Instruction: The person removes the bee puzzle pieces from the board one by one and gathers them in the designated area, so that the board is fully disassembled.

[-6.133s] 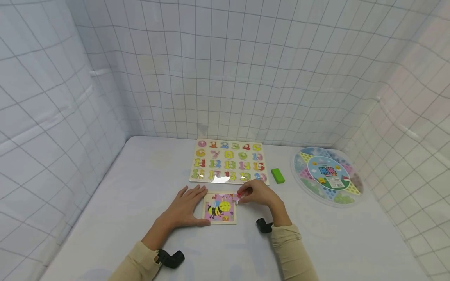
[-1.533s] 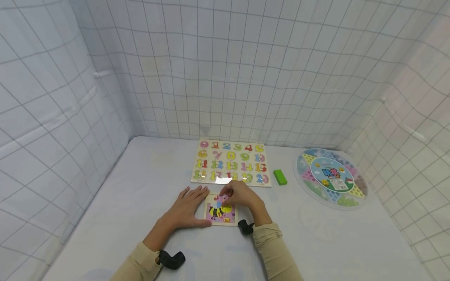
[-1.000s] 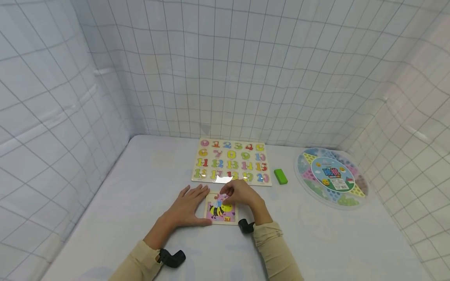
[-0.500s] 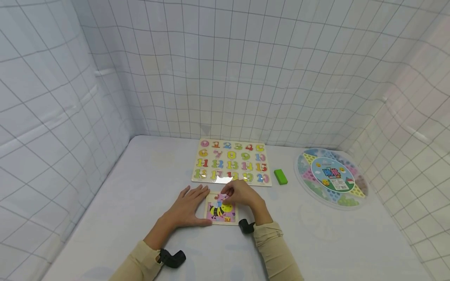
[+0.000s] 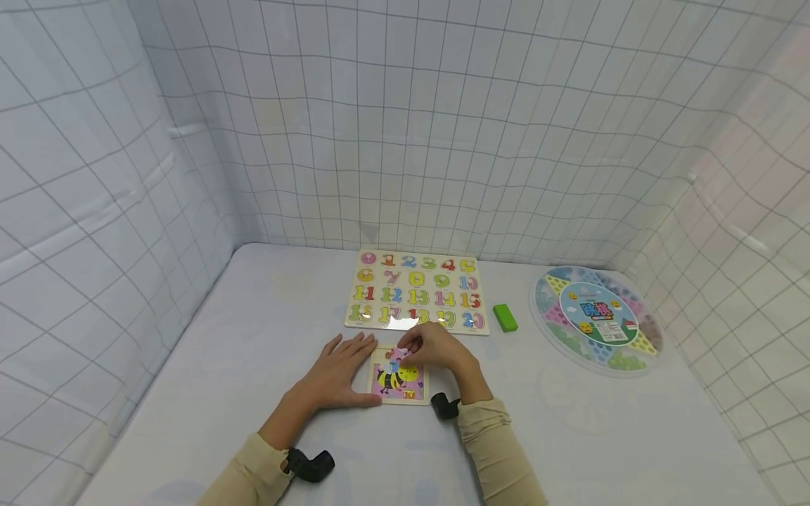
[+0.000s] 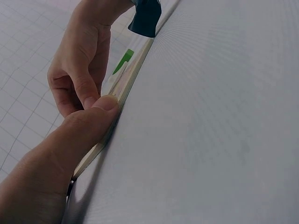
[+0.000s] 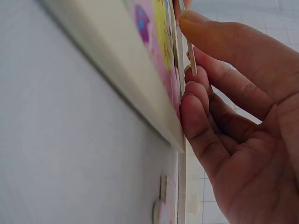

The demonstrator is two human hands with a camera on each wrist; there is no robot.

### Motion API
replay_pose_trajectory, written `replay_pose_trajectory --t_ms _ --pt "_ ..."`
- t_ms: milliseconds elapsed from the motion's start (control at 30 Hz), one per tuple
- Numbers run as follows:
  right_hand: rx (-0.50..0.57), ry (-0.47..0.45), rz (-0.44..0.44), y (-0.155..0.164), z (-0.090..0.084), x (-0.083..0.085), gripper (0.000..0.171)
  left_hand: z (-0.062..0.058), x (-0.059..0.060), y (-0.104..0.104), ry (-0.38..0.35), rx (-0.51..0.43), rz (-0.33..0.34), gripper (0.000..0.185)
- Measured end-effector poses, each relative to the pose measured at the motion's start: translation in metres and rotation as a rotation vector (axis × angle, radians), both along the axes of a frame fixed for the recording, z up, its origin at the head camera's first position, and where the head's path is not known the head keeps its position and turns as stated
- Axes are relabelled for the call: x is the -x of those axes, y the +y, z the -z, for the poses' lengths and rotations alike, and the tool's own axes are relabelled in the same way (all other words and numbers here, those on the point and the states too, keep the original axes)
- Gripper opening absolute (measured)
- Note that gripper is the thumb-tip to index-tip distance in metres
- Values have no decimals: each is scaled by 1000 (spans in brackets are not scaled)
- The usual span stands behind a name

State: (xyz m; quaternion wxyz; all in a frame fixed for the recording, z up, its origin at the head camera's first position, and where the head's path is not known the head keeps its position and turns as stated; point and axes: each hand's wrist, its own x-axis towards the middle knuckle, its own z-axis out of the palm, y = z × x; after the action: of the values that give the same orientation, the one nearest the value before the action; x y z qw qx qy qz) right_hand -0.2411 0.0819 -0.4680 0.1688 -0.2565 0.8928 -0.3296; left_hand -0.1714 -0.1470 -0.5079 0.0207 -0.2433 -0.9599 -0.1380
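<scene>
Since 6.1 s ago, the right hand [image 5: 436, 351] has come in from the right edge of the bee puzzle [image 5: 399, 379] to its far edge, and over the last 0.5 s it has hardly shifted. Left hand [image 5: 338, 372] has stayed flat at the left edge of the bee puzzle, fingers straight and pressing on the desk [image 5: 253, 351], thumb along the near-left corner.

The right hand's grip is closed on a small puzzle piece [image 7: 191, 58], pinched between thumb and forefinger just over the far part of the bee puzzle. That piece looks thin, stiff and light, probably wood or card, and likely to slip if held by its faces; its edges seem the fair place to pinch. The tray of the bee puzzle also looks stiff, flat and light enough to slide on the cloth, so it wants steadying at a side edge.

Head view gives the layout: number board [image 5: 418, 292] beyond the bee puzzle, green block [image 5: 504, 317] beyond and to its right, round game tray [image 5: 595, 316] well to the right. It hides the pinch. Right wrist view shows the piece on edge between the fingertips, the other fingers curled against the tray's rim; what may be another loose piece lies below, too blurred to be sure. Left wrist view shows the left thumb touching the tray's edge.
</scene>
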Motion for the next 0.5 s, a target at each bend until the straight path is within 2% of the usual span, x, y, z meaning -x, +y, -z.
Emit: replay_pose_trajectory --t_ms 500 --pt "6 1 -15 2 -1 0 21 0 0 -1 -6 5 -3 105"
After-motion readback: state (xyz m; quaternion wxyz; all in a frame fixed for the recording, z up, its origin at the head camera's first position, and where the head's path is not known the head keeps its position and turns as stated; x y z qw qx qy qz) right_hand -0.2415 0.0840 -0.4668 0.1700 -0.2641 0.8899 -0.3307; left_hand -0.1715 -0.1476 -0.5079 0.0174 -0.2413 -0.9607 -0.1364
